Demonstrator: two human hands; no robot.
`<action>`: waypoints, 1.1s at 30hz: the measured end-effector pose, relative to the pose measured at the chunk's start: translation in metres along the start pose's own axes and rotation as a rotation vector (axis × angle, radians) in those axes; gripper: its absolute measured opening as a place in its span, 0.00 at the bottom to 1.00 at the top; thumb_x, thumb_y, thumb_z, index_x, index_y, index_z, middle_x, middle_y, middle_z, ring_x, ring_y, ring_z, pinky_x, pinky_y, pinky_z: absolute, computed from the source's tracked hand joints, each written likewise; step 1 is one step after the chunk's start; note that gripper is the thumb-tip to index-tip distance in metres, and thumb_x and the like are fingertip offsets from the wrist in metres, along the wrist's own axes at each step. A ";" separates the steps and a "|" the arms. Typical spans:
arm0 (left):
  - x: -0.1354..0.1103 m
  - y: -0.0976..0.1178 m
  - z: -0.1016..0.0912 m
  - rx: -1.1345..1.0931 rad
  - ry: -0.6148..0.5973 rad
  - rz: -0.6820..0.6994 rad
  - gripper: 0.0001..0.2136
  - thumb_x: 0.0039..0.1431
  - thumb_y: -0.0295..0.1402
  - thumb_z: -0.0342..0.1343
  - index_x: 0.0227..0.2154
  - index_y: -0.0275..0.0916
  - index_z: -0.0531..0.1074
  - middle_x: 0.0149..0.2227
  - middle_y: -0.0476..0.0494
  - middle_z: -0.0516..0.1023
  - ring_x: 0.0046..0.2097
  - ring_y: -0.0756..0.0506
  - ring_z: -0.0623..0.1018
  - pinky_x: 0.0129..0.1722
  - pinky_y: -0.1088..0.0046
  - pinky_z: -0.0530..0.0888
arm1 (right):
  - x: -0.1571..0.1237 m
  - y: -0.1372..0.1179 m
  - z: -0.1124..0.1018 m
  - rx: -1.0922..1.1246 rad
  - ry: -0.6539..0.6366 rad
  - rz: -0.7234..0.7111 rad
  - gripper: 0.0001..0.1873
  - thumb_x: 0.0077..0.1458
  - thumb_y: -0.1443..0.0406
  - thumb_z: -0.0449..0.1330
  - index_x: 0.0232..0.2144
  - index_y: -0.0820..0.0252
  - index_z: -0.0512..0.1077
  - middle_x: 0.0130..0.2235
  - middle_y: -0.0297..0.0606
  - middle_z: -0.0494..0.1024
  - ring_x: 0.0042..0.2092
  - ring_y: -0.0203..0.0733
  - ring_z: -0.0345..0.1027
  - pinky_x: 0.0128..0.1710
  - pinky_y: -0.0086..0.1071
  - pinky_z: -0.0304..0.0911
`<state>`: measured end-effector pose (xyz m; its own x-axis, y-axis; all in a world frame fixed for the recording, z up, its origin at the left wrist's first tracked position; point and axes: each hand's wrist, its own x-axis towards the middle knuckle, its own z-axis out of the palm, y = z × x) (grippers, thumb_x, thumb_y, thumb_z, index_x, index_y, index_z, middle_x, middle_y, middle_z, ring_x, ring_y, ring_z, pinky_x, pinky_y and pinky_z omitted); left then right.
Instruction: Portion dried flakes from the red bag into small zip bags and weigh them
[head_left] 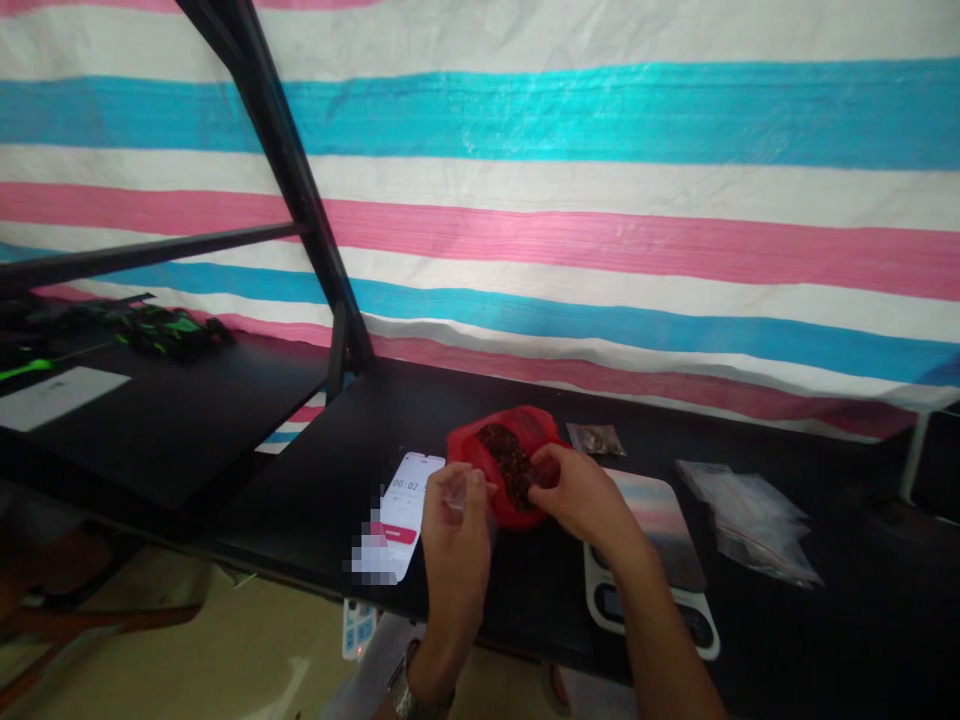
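A red plastic bag [538, 428] lies open on the black table, with a heap of small dark brown dried pieces [501, 448] inside. My left hand [456, 535] is closed in a pinch at the bag's near left side, on what looks like a small clear plastic bag [452, 492]. From the right, my right hand [581, 500] reaches into the red bag. Its thumb and fingers are curled together at the brown pieces; how much they hold is hidden. Just behind that hand is a small filled clear bag [598, 439].
A kitchen scale [664, 520] sits partly under my right forearm. Flat clear bags [757, 520] are piled to its right. A phone [409, 500] showing a timer lies left of my hands. Further left are a black metal frame [281, 160] and a second table [247, 400].
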<state>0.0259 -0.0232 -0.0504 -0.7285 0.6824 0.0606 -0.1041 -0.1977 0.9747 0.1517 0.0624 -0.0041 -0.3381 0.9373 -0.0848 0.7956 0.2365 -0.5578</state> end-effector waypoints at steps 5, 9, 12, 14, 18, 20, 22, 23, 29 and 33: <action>-0.021 -0.004 -0.015 0.275 -0.066 -0.019 0.21 0.57 0.53 0.66 0.43 0.42 0.75 0.38 0.45 0.80 0.38 0.43 0.80 0.39 0.65 0.76 | 0.004 -0.001 0.001 -0.212 0.114 -0.012 0.19 0.55 0.71 0.66 0.49 0.58 0.81 0.50 0.46 0.82 0.53 0.52 0.74 0.51 0.38 0.63; -0.021 -0.013 -0.012 0.179 -0.150 -0.065 0.23 0.57 0.54 0.66 0.45 0.42 0.73 0.39 0.45 0.81 0.39 0.43 0.81 0.42 0.65 0.76 | 0.002 -0.004 0.002 -0.129 0.025 -0.059 0.16 0.53 0.72 0.67 0.44 0.58 0.83 0.44 0.42 0.85 0.47 0.47 0.76 0.49 0.35 0.64; -0.010 -0.017 -0.007 0.041 -0.131 -0.105 0.24 0.57 0.56 0.66 0.44 0.42 0.72 0.38 0.47 0.80 0.40 0.44 0.80 0.43 0.66 0.76 | -0.002 -0.003 0.003 0.028 -0.068 -0.072 0.16 0.51 0.72 0.67 0.43 0.57 0.83 0.41 0.37 0.86 0.42 0.43 0.79 0.44 0.32 0.65; -0.003 -0.017 -0.003 -0.065 -0.090 -0.136 0.25 0.58 0.57 0.65 0.44 0.42 0.71 0.36 0.48 0.79 0.39 0.45 0.79 0.43 0.68 0.76 | -0.005 0.000 0.004 0.096 -0.085 -0.059 0.15 0.51 0.70 0.66 0.42 0.56 0.83 0.40 0.36 0.87 0.41 0.42 0.79 0.41 0.31 0.65; 0.001 -0.014 0.000 -0.128 -0.033 -0.129 0.24 0.58 0.56 0.66 0.43 0.42 0.71 0.35 0.50 0.77 0.37 0.47 0.77 0.40 0.69 0.75 | -0.004 0.010 0.007 0.211 -0.084 -0.035 0.14 0.53 0.68 0.65 0.43 0.57 0.82 0.38 0.37 0.86 0.39 0.42 0.79 0.38 0.30 0.66; -0.001 -0.012 -0.001 -0.026 -0.027 -0.057 0.22 0.58 0.54 0.67 0.42 0.42 0.72 0.35 0.50 0.77 0.37 0.46 0.76 0.40 0.69 0.74 | -0.002 0.015 0.006 0.274 -0.081 -0.013 0.15 0.54 0.68 0.64 0.45 0.59 0.81 0.38 0.37 0.86 0.39 0.42 0.79 0.38 0.30 0.67; -0.005 -0.010 -0.002 0.098 -0.031 0.034 0.20 0.58 0.50 0.68 0.43 0.42 0.73 0.35 0.49 0.77 0.37 0.46 0.77 0.41 0.68 0.74 | -0.001 0.018 0.003 0.336 -0.059 0.004 0.14 0.55 0.69 0.64 0.46 0.61 0.80 0.38 0.39 0.86 0.39 0.42 0.80 0.40 0.31 0.69; -0.007 -0.010 -0.003 0.151 -0.033 0.075 0.19 0.57 0.47 0.68 0.44 0.42 0.73 0.36 0.49 0.78 0.38 0.45 0.77 0.42 0.67 0.74 | 0.000 0.018 0.000 0.373 -0.045 0.009 0.14 0.56 0.69 0.63 0.45 0.61 0.80 0.38 0.39 0.85 0.39 0.42 0.80 0.40 0.32 0.69; -0.012 -0.016 -0.002 0.316 -0.130 0.131 0.16 0.55 0.42 0.70 0.43 0.44 0.74 0.35 0.49 0.78 0.38 0.42 0.77 0.43 0.63 0.72 | -0.004 0.013 -0.013 0.599 -0.027 0.005 0.12 0.58 0.70 0.62 0.45 0.60 0.78 0.40 0.37 0.85 0.41 0.40 0.80 0.43 0.31 0.72; -0.011 -0.020 0.003 0.358 -0.166 0.111 0.12 0.56 0.38 0.69 0.39 0.44 0.74 0.34 0.50 0.78 0.38 0.42 0.76 0.41 0.65 0.71 | -0.010 0.007 -0.013 0.668 -0.054 -0.067 0.12 0.58 0.69 0.62 0.46 0.59 0.78 0.41 0.37 0.84 0.41 0.40 0.79 0.44 0.32 0.71</action>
<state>0.0380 -0.0249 -0.0701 -0.5996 0.7808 0.1754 0.2332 -0.0392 0.9716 0.1668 0.0582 0.0037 -0.4145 0.9078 -0.0637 0.2962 0.0684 -0.9527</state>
